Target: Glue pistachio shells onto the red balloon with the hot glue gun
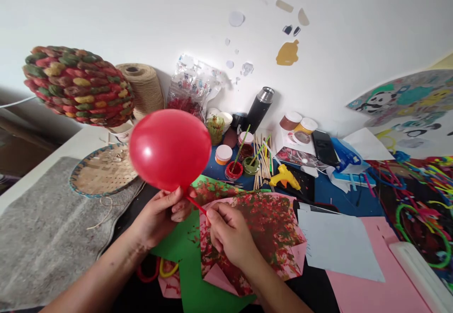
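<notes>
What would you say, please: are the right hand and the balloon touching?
Touching: the head view shows the right hand pinching the balloon by its stretched neck, between thumb and finger.

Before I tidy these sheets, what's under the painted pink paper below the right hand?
Green paper shows beneath the left edge of the pink paper; what its middle covers is hidden.

"How does the balloon point(170, 148) look?"
"Smooth, glossy rubber."
"And the twine spool point(147, 86)?"
"Rough, matt fibre."
"The flask point(258, 111)?"
"Matt, with a shiny metal cap point(266, 94)."
"The shallow basket point(95, 176)?"
"Woven strips, like bamboo or wood."
</notes>
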`<state>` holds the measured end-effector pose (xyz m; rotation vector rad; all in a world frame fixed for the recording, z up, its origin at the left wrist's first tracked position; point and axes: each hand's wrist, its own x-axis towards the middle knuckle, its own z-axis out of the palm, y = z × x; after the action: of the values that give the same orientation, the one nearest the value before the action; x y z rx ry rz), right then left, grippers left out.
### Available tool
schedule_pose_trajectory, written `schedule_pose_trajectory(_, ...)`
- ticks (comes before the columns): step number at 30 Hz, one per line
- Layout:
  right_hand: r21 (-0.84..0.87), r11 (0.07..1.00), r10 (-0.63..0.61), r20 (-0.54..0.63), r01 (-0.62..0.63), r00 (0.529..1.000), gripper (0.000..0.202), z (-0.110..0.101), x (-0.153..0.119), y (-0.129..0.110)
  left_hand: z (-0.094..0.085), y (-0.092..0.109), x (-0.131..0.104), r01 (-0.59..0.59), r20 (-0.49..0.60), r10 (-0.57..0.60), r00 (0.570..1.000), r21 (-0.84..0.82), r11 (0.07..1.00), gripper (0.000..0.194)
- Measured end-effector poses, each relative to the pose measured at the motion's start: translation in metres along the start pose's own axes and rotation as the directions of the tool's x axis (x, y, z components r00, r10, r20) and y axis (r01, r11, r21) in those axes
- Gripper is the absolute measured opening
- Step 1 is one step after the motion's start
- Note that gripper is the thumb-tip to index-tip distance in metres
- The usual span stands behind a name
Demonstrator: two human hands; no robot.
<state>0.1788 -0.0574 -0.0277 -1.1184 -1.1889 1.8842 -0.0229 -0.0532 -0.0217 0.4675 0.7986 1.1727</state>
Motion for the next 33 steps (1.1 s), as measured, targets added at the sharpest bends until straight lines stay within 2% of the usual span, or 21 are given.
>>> schedule_pose_trajectory(4,0.091,0.995,0.037,0.009,-0.038,0.999,0.066,-0.003,-0.008,0.001,-0.01,0.02,-0.005,-0.062,-0.007,0.064,0.998,0.117,0.991,0.047)
schedule_pose_trajectory(7,0.173,0.983,0.056,0.043,-0.063,0.997,0.067,-0.004,-0.014,0.003,-0.021,0.032,-0.005,-0.021,0.008,0.02,1.0,0.239,0.971,0.047)
schedule_pose_trajectory(10,0.235,0.969,0.069,0.066,-0.083,0.995,0.064,-0.005,-0.014,0.003,-0.023,0.032,0.002,0.027,-0.017,-0.024,1.0,0.203,0.979,0.047)
schedule_pose_trajectory(14,0.313,0.949,0.011,0.021,-0.017,1.0,0.062,-0.005,-0.003,-0.001,-0.003,0.008,0.016,0.01,-0.034,-0.006,0.999,0.116,0.993,0.049)
schedule_pose_trajectory(19,0.363,0.93,-0.039,-0.051,0.055,0.998,0.059,-0.006,0.013,-0.006,0.022,-0.019,0.027,-0.087,-0.09,0.088,0.992,0.022,0.996,0.044)
schedule_pose_trajectory(26,0.366,0.922,-0.077,-0.146,0.126,0.986,0.05,-0.005,0.014,-0.001,0.036,-0.016,0.036,-0.206,-0.177,0.201,0.963,-0.011,0.978,0.046)
schedule_pose_trajectory(33,0.351,0.913,-0.129,-0.237,0.209,0.963,0.049,0.005,0.022,0.006,0.05,-0.026,0.027,-0.213,-0.132,0.219,0.967,0.064,0.975,0.038)
